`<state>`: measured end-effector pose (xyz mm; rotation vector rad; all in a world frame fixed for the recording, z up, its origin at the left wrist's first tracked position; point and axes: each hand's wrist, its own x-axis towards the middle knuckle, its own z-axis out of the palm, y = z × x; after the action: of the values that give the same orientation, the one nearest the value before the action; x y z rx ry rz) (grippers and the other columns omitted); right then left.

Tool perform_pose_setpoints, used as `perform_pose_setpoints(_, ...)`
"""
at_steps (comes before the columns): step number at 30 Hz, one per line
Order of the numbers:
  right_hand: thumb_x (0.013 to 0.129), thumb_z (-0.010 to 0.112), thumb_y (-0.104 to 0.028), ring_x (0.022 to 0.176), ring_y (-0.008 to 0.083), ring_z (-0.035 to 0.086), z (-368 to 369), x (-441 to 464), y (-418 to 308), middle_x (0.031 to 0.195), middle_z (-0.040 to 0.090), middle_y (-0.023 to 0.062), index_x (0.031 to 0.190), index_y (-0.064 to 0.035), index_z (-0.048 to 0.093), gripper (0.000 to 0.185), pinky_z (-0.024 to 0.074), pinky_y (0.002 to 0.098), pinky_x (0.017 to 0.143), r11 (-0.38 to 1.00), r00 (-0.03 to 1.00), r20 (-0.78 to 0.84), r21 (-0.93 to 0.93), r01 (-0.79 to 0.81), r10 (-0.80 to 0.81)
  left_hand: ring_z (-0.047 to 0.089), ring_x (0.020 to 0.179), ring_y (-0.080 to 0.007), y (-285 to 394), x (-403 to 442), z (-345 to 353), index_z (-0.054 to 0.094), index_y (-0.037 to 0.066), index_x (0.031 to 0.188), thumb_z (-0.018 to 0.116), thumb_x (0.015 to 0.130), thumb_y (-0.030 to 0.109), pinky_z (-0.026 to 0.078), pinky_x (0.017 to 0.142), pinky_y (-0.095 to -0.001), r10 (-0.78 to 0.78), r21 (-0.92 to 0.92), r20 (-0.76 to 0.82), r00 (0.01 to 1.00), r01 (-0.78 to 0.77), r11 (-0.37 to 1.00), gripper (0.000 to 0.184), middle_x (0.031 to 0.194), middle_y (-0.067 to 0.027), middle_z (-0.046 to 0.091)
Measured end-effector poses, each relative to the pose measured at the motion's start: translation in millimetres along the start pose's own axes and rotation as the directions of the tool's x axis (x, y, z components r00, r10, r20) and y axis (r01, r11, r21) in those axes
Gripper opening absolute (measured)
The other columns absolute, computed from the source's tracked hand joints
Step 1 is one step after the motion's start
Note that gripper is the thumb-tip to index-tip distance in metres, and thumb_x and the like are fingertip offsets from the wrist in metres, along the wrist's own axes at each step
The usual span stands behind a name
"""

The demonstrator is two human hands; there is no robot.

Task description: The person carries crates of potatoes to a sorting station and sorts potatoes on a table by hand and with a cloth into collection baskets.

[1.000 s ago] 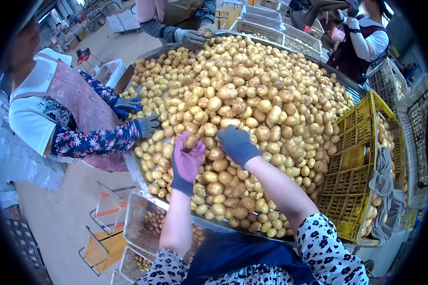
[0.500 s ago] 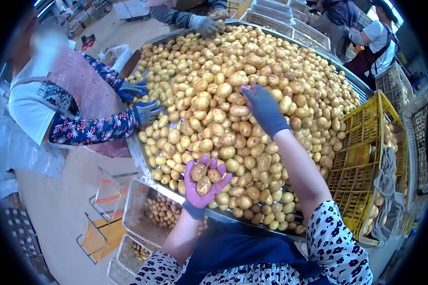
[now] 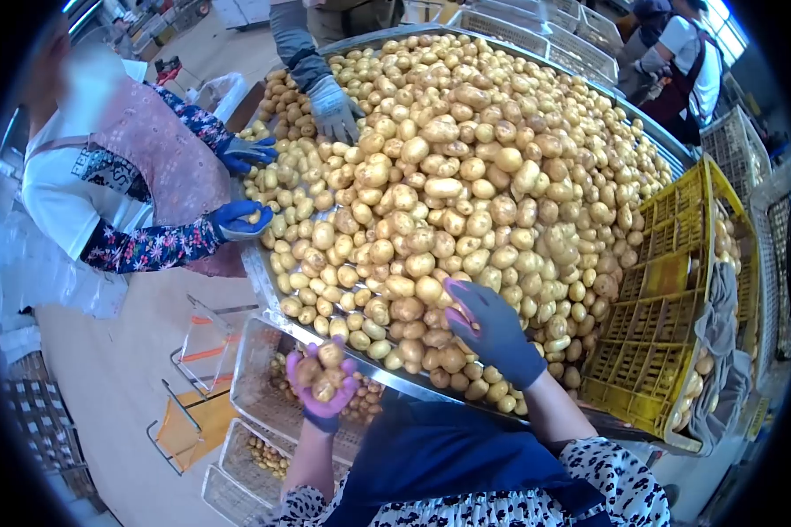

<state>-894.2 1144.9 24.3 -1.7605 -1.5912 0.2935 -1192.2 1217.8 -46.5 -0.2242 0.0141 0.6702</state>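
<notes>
My left hand (image 3: 322, 409), in a pink and grey glove, is palm up at the table's near edge. Its fingers curl around several potatoes (image 3: 330, 355). My right hand (image 3: 499, 338), gloved in grey with pink on the palm side, reaches over the near part of the potato heap (image 3: 501, 211). Its thumb and fingers are apart, pointing left toward the potatoes, and nothing shows between them. Beneath my left hand stands a plastic crate (image 3: 253, 373) with small potatoes in it.
A metal rim (image 3: 281, 332) edges the sorting table. On the left, a person in a floral apron (image 3: 154, 149) handles potatoes; another person's gloved hand (image 3: 332, 107) touches the heap's far side. A yellow crate (image 3: 650, 307) leans at the right. Folding stools (image 3: 198, 426) stand on the floor.
My left hand has moved left and down with its potatoes, from the heap to above the crate. My right hand has come nearer to me. The far person's hand has shifted left and closer.
</notes>
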Motion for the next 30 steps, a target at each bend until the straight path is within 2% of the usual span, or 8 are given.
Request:
perform_pose_setpoints(8, 0.082, 0.064, -0.012, 0.094, 0.029, 0.061, -27.4, -64.6, 10.6, 0.107, 0.062, 0.0108, 0.122, -0.0124, 0.057, 0.041, 0.0511, 0.0374, 0.079, 0.994, 0.994, -0.032, -0.033, -0.106, 0.105, 0.053, 0.111, -0.0286, 50.4, -124.3, -34.3, 0.049, 0.019, 0.127, 0.047, 0.087, 0.058, 0.045, 0.091, -0.0503, 0.525, 0.607, -0.557, 0.644, -0.115, 0.786, 0.056, 0.126, -0.0048, 0.053)
perform_pose_setpoints(10, 0.083, 0.062, -0.011, 0.094, 0.0283, 0.061, -23.2, -65.8, 11.3, 0.106, 0.062, 0.0108, 0.122, -0.0123, 0.056, 0.04, 0.0506, 0.0373, 0.079, 0.995, 0.992, -0.105, -0.057, -0.082, 0.076, 0.048, 0.116, -0.0264, 63.2, -134.6, -61.4, 0.049, 0.016, 0.127, 0.045, 0.091, 0.051, 0.038, 0.099, -0.0466, 0.785, 0.77, -0.617, 0.051, 0.242, 0.59, 0.05, 0.128, -0.0079, 0.05)
perform_pose_setpoints(11, 0.083, 0.062, -0.011, 0.094, 0.0283, 0.061, -22.9, -63.5, 10.4, 0.106, 0.062, 0.0108, 0.122, -0.0123, 0.056, 0.04, 0.0506, 0.0373, 0.079, 0.996, 0.991, -0.121, -0.054, -0.073, 0.066, 0.046, 0.118, -0.027, 78.5, -144.7, -102.6, 0.046, 0.007, 0.13, 0.047, 0.094, 0.039, 0.032, 0.103, -0.0414, 0.947, 0.966, -0.249, 0.204, 0.114, 0.23, 0.047, 0.126, -0.0124, 0.049)
perform_pose_setpoints(12, 0.082, 0.064, -0.011, 0.095, 0.028, 0.061, -22.8, -59.2, 9.1, 0.107, 0.063, 0.0099, 0.12, -0.0121, 0.058, 0.039, 0.0501, 0.0375, 0.081, 0.996, 0.993, -0.106, -0.068, -0.059, 0.052, 0.046, 0.118, -0.027, 72.6, -130.6, -86.1, 0.046, 0.007, 0.13, 0.047, 0.094, 0.039, 0.032, 0.103, -0.0414, 0.948, 0.971, -0.233, 0.214, 0.104, 0.215, 0.047, 0.126, -0.0124, 0.049)
perform_pose_setpoints(14, 0.081, 0.065, -0.011, 0.096, 0.0277, 0.06, -23.7, -49.1, 8.3, 0.108, 0.063, 0.0091, 0.119, -0.0119, 0.059, 0.038, 0.0497, 0.0376, 0.082, 0.995, 0.995, -0.094, -0.092, -0.042, 0.033, 0.046, 0.117, -0.0303, 28.1, -73.3, -32.4, 0.042, 0.0, 0.131, 0.049, 0.095, 0.025, 0.034, 0.102, -0.0386, 0.824, 0.66, 0.185, 0.535, 0.553, -0.508, 0.045, 0.128, -0.0159, 0.047)
perform_pose_setpoints(16, 0.082, 0.063, -0.012, 0.095, 0.0265, 0.059, -20.3, -25.9, 15.0, 0.104, 0.063, 0.0078, 0.116, -0.0119, 0.059, 0.034, 0.0479, 0.038, 0.082, 0.979, 0.989, -0.105, -0.188, 0.081, -0.102, 0.046, 0.117, -0.0323, -0.7, -29.3, -23.8, 0.044, -0.002, 0.128, 0.052, 0.093, 0.018, 0.036, 0.101, -0.0417, 0.544, 0.623, 0.347, 0.764, 0.246, -0.743, 0.041, 0.125, -0.0172, 0.049)
perform_pose_setpoints(20, 0.079, 0.059, -0.009, 0.087, 0.026, 0.058, -18.0, 40.9, 31.8, 0.095, 0.06, 0.0067, 0.104, -0.0122, 0.06, 0.025, 0.0453, 0.0382, 0.081, 0.894, 0.964, -0.124, -0.416, 0.167, -0.237, 0.05, 0.11, -0.0318, -56.7, 60.5, -11.2, 0.052, 0.002, 0.117, 0.056, 0.086, 0.009, 0.037, 0.099, -0.0414, 0.085, 0.422, 0.636, 0.767, -0.253, -0.871, 0.033, 0.116, -0.0149, 0.054)
perform_pose_setpoints(30, 0.078, 0.057, -0.013, 0.079, 0.025, 0.06, 24.4, 119.4, 103.9, 0.083, 0.059, 0.0069, 0.095, -0.013, 0.06, 0.017, 0.0497, 0.0403, 0.061, 0.834, 0.998, 0.059, -0.549, 0.05, -0.021, 0.035, 0.129, -0.0365, -90.9, 194.5, 7.8, 0.057, 0.013, 0.119, 0.058, 0.086, 0.03, 0.02, 0.107, -0.0576, -0.101, 0.066, 0.397, 0.912, -0.138, -0.988, 0.037, 0.132, -0.0128, 0.047)
